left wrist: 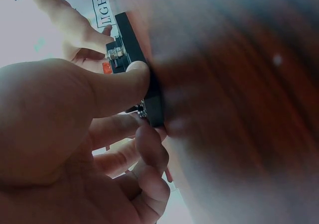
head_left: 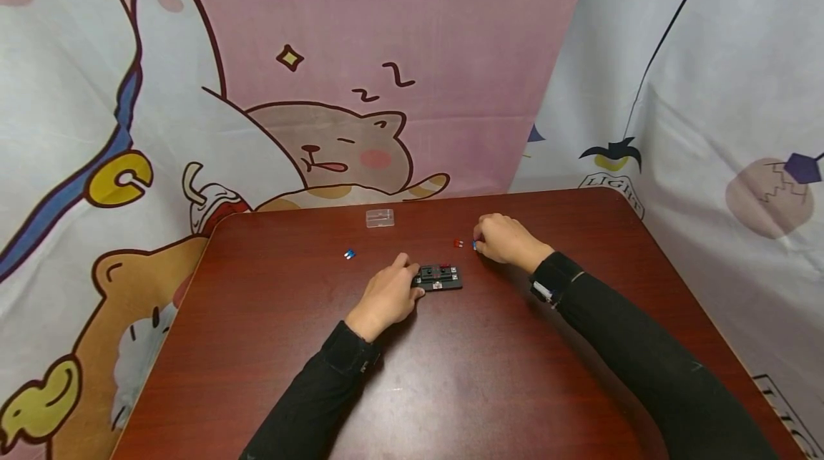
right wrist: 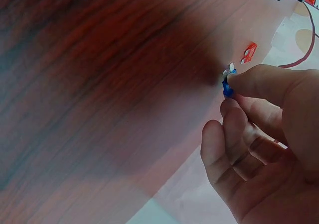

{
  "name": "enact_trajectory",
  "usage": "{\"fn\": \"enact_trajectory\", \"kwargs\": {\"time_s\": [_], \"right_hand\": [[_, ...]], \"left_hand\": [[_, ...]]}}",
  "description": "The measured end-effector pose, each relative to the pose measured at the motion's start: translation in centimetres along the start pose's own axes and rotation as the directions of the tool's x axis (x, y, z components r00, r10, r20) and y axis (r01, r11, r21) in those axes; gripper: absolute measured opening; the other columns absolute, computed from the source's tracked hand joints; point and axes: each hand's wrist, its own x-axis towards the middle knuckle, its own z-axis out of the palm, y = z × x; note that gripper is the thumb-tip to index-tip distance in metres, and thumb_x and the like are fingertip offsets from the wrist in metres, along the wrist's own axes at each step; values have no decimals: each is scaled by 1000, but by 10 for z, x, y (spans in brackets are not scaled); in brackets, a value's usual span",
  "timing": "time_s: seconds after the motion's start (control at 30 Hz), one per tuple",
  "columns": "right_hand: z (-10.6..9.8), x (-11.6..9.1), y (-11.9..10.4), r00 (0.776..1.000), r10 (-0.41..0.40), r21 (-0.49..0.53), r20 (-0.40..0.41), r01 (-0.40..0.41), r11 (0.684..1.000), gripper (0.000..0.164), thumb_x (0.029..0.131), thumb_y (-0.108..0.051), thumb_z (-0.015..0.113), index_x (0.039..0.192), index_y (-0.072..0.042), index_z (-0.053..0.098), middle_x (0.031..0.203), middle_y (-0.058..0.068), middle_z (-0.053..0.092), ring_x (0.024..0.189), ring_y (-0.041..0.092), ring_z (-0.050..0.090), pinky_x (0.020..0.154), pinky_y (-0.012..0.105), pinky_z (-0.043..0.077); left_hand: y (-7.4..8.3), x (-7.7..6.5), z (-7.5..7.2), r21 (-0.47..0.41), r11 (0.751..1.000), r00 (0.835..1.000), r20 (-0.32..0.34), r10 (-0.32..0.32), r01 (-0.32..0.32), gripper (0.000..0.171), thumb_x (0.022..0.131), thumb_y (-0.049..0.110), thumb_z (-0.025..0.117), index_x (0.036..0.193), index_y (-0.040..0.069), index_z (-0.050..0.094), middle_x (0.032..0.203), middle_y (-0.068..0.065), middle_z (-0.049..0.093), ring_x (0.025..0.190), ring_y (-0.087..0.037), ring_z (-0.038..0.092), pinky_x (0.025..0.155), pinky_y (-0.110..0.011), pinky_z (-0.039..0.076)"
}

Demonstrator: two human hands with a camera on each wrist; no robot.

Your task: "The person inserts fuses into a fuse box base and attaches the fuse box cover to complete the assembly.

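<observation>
My left hand point(head_left: 386, 297) grips a black fuse block point(head_left: 439, 277) by its left end, the thumb lying along its side in the left wrist view. Metal terminals show on the block, and a red fuse point(left wrist: 107, 67) sits at its upper side. Between thumb and index finger of my right hand point(head_left: 510, 241) is a small blue blade fuse point(right wrist: 229, 84), its metal prongs bare in the right wrist view. A loose red blade fuse point(head_left: 458, 243) lies just left of that hand. Farther left, another blue blade fuse point(head_left: 350, 254) rests on the tabletop.
A small clear plastic box point(head_left: 380, 218) stands near the back edge of the brown wooden table point(head_left: 438, 388). Printed cloth point(head_left: 450, 31) hangs behind the table and along its sides.
</observation>
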Motion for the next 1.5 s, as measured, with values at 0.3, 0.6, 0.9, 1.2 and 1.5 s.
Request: {"fn": "enact_trajectory", "kwargs": {"time_s": [0.3, 0.6, 0.9, 1.2, 1.5], "right_hand": [[-1, -2, 0, 997, 10, 30, -71, -8, 1000, 12, 102, -17, 78, 108, -8, 83, 109, 9, 75, 92, 25, 72, 81, 47, 62], [-7, -6, -9, 993, -31, 36, -115, 35, 999, 12, 103, -16, 77, 108, -8, 84, 107, 8, 75, 91, 24, 71, 81, 46, 62], [-10, -10, -25, 989, -74, 50, -130, 81, 995, 10, 101, -15, 78, 107, -8, 84, 104, 7, 74, 85, 20, 68, 77, 42, 60], [-11, -18, -44, 982, -126, 51, -143, 134, 990, 9, 103, -18, 78, 106, -12, 84, 104, 3, 73, 83, 15, 68, 74, 37, 59], [-10, -26, -68, 971, -206, 39, -125, 212, 976, 6, 103, -19, 79, 103, -14, 84, 96, -2, 69, 74, 7, 60, 66, 29, 53]], "left_hand": [[1, -1, 0, -1, 1000, 1000, 3, -4, 4, 51, 106, 31, 77, 149, 7, 67, 136, -10, 59, 99, -30, 71, 88, -48, 61], [1, 0, -2, 3, 1000, 1000, 8, -11, 11, 50, 107, 32, 76, 149, 7, 67, 138, -10, 59, 102, -31, 71, 91, -49, 61], [1, -1, -1, 5, 1000, 1000, 13, -9, 9, 51, 107, 32, 76, 150, 7, 66, 138, -10, 59, 102, -30, 71, 90, -48, 62], [2, -1, -2, 15, 1000, 1000, 7, -12, 12, 51, 107, 32, 76, 150, 7, 67, 139, -10, 59, 104, -31, 72, 92, -48, 62], [2, -1, -1, 19, 1000, 1000, -6, -5, 5, 48, 106, 32, 78, 146, 7, 68, 134, -8, 61, 101, -29, 71, 89, -47, 61]]}}
